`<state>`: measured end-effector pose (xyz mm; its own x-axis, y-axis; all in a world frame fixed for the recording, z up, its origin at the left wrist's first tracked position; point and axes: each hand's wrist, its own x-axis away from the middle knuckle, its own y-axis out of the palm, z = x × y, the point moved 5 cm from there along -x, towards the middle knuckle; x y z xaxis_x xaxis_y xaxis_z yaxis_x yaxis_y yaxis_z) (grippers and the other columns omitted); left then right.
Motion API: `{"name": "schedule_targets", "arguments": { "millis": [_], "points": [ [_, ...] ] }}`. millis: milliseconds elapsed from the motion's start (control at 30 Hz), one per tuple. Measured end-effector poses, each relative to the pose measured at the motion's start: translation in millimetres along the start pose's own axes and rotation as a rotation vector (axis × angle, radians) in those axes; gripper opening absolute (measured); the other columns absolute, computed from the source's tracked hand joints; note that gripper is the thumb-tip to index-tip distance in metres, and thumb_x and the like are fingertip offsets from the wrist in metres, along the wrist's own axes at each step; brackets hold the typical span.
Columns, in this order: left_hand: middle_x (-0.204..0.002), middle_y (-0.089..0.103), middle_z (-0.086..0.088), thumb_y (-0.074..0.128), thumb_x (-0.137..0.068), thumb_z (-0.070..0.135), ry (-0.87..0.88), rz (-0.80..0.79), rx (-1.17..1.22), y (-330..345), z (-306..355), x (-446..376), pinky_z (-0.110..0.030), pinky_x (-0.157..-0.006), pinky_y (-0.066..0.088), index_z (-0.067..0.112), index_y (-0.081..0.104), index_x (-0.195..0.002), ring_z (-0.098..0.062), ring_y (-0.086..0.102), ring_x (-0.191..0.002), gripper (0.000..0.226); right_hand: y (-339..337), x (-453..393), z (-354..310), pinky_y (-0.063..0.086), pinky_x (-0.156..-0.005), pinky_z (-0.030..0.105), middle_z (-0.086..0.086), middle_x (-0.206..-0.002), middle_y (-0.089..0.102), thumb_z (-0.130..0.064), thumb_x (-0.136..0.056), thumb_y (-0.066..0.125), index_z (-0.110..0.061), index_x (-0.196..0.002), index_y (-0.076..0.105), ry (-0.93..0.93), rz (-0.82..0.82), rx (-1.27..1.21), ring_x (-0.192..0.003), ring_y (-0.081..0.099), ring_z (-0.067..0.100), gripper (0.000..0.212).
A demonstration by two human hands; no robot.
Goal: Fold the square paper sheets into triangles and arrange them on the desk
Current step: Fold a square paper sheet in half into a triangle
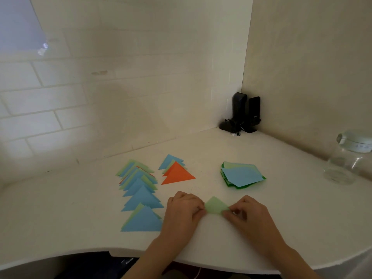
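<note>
Green paper sheet lies on the white tabletop near the front edge, folded to a triangle with its apex pointing toward the back wall. Both hands work on it. The left hand pinches the sheet's left corner with curled fingers; the right hand pinches the right corner in the same way. The two hands are apart, with the visible part of the sheet between them.

To the left of the hands, a column of folded triangles runs from near the front edge toward the back edge. The pieces overlap one another, mostly blue, with pale green ones and a thin orange edge showing among them. The nearest blue triangle lies just beside the left wrist.

Beyond the hands, toward the middle of the tabletop, a second group holds an orange triangle on top of a pale green piece and a blue piece.

To the right of that group, well apart from it, sits a loose stack of unfolded sheets, a blue sheet uppermost over green ones.

At the right edge of the tabletop stands a clear glass jar with a lid. In the far corner, where the two walls meet, stand dark objects with a cable; their nature cannot be determined.
</note>
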<state>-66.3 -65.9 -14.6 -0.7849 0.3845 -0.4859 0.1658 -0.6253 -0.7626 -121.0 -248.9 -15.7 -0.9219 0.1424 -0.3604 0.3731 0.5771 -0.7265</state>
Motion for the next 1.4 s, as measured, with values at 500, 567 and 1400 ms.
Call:
{"name": "schedule_targets", "arguments": {
  "millis": [500, 567, 1400],
  "points": [
    [-0.071, 0.049, 0.009, 0.042, -0.075, 0.063, -0.196, 0.053, -0.287, 16, 11, -6, -0.030, -0.060, 0.037, 0.028, 0.058, -0.060, -0.015, 0.044, -0.072, 0.041, 10, -15, -5, 0.038, -0.058, 0.017, -0.011, -0.081, 0.049, -0.072, -0.080, 0.044, -0.029, -0.076, 0.057, 0.200, -0.105, 0.318, -0.070, 0.051, 0.006, 0.045],
    [-0.068, 0.049, 0.008, 0.041, -0.074, 0.063, -0.194, 0.059, -0.326, 18, 11, -7, -0.032, -0.058, 0.038, 0.027, 0.056, -0.058, -0.016, 0.045, -0.069, 0.042, 11, -15, -6, 0.040, -0.059, 0.019, -0.011, -0.083, 0.049, -0.074, -0.079, 0.043, -0.030, -0.076, 0.055, 0.210, -0.096, 0.344, -0.071, 0.052, 0.006, 0.046],
    [-0.090, 0.050, 0.008, 0.061, -0.088, 0.023, -0.191, -0.050, -0.023, 0, -4, -4, -0.026, -0.078, 0.037, 0.020, 0.063, -0.093, -0.015, 0.040, -0.089, 0.006, 2, -14, 9, 0.044, -0.064, 0.023, -0.011, -0.077, 0.057, -0.041, -0.077, 0.072, -0.029, -0.072, 0.056, 0.233, -0.071, 0.031, -0.071, 0.053, 0.005, 0.021]
  ]
}}
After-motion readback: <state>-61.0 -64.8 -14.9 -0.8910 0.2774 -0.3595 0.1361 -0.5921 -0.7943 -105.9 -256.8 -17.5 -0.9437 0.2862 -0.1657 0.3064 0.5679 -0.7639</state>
